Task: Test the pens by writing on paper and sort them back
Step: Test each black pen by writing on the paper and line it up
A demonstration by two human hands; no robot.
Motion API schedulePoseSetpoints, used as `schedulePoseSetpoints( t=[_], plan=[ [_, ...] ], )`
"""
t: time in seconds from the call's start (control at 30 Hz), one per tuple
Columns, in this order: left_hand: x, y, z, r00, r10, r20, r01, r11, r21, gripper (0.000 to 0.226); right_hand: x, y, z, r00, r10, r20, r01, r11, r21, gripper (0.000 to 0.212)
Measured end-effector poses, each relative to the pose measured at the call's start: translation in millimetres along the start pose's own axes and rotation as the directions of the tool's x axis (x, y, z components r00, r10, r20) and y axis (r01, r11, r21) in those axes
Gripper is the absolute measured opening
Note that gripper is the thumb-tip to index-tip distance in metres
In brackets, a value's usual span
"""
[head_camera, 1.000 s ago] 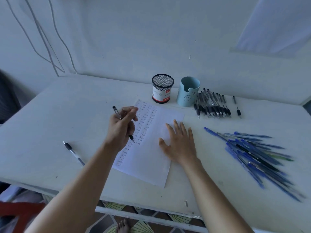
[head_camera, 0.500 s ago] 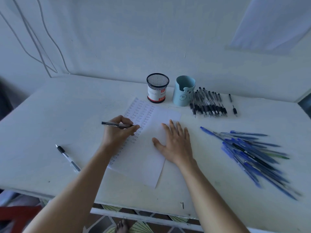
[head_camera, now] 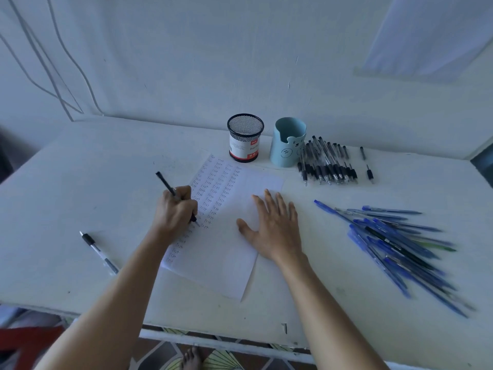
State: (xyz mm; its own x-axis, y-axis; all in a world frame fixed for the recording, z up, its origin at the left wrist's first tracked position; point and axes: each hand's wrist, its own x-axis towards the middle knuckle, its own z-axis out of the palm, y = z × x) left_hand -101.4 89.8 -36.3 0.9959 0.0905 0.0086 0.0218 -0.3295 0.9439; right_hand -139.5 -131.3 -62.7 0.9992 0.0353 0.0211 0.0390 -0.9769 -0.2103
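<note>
Paper [head_camera: 221, 252]: a white sheet lying slanted on the white table [head_camera: 80, 182]. Its left part carries columns of one small handwritten word, "test", repeated row after row; the right part is blank.

Mesh cup [head_camera: 245, 138]: black wire, with a red and white label. The print on it is too blurred to read with certainty.

Blue cup [head_camera: 286, 142]: just right of the mesh cup, with a small bear face and two short dashes drawn on its side.

Left hand [head_camera: 174, 212]: fingers curled round a black pen [head_camera: 166, 184] in a writing grip. The tip is down at the paper beside the lowest written rows, and the cap end points up and away to the left.

Right hand [head_camera: 274, 228]: fingers straight and spread, palm flat on the sheet's blank right part.

Black pens [head_camera: 326, 164]: laid side by side just right of the blue cup, with two more [head_camera: 369, 172] lying a little apart.

Blue pens [head_camera: 394, 241]: a loose heap near the right hand, one dark pen among them.

Stray pen [head_camera: 97, 251]: alone on the table, left of the left forearm.
</note>
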Motion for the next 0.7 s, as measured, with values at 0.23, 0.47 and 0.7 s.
schedulePoseSetpoints(
  t=[0.23, 0.47, 0.7],
  plan=[
    [-7.7, -2.2, 2.4, 0.999, 0.036, -0.031, -0.03, 0.985, 0.171, 0.024, 0.3, -0.3, 0.8, 1.0, 0.0, -0.008, 0.0, 1.0, 0.01, 0.093],
    [-7.8, -1.6, 3.1, 0.998, 0.056, -0.008, -0.053, 0.98, 0.19, 0.024, 0.4, 0.0, 1.6, 1.0, 0.003, -0.008, -0.003, 1.0, 0.018, 0.092],
    [-8.0, -3.2, 3.0, 0.998, 0.062, -0.012, -0.059, 0.983, 0.174, 0.026, 0.2, -0.8, 0.9, 1.0, 0.004, -0.006, -0.004, 1.0, 0.018, 0.093]
  ],
)
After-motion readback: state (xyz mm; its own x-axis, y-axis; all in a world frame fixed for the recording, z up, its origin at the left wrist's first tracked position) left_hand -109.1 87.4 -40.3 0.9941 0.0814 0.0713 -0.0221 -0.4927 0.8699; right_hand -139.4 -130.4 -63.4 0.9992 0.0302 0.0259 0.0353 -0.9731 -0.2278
